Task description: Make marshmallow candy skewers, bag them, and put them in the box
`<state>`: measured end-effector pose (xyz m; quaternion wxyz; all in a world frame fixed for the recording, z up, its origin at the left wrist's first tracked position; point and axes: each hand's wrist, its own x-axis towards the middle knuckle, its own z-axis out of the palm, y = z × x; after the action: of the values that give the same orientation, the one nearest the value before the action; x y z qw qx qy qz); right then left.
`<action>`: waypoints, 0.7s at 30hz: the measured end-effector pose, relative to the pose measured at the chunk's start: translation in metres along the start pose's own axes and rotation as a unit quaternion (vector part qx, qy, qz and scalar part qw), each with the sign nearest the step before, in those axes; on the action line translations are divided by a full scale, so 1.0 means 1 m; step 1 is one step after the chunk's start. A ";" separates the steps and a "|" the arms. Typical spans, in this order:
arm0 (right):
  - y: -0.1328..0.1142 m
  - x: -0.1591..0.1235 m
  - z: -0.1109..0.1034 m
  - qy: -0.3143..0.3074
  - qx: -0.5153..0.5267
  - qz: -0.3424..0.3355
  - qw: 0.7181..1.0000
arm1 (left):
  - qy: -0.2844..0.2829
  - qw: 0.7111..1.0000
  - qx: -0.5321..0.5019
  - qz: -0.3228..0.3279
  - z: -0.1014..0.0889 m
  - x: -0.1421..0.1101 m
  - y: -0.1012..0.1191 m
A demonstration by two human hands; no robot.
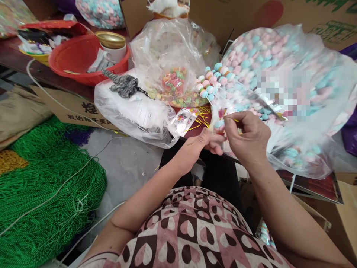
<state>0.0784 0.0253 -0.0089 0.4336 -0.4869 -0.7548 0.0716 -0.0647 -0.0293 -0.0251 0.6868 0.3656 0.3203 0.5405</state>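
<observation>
- A dark table is crowded with goods, and cardboard boxes stand along its far edge.
- On the left part of the table sits a red basin with a gold-lidded jar in it.
- Beside it lies a clear plastic bag with a grey knotted cord on top.
- Behind that, another clear bag holds small mixed-colour candies.
- To the right, a large clear sack is filled with pink, blue and white sweets; part of it is blurred.
- Thin yellow twist ties lie scattered on the table near a small printed packet.
- On the grey floor at left lies a heap of green netting, crossed by a white cord.
- A string of pastel sweets rises from just above the hands, leaning toward the large sack.
- The left hand comes in palm up, fingers curled and pinching the lower end of the string of pastel sweets.
- The right hand sits just beside it, touching, thumb and forefinger pressed together on a yellow tie at that same end.
- Both forearms reach forward from the lap, over a heart-patterned garment.
</observation>
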 end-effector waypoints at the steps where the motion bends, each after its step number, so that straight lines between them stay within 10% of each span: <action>1: -0.007 -0.002 -0.001 -0.015 -0.009 -0.030 0.999 | 0.002 1.000 -0.021 -0.020 -0.003 0.004 -0.002; 6: -0.013 -0.014 -0.002 -0.094 -0.002 -0.097 0.991 | 0.082 0.992 -0.096 0.001 -0.016 0.013 0.011; 15: -0.011 -0.016 0.003 -0.102 0.042 -0.139 0.984 | 0.050 0.998 0.005 -0.049 -0.022 0.008 -0.002; 21: 0.003 -0.031 0.002 -0.132 0.204 0.084 0.966 | 0.039 0.995 0.089 0.015 -0.014 -0.006 0.009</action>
<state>0.0839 0.0025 -0.0298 0.4126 -0.4361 -0.7313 0.3237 -0.0825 -0.0313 -0.0245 0.6304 0.4084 0.3882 0.5340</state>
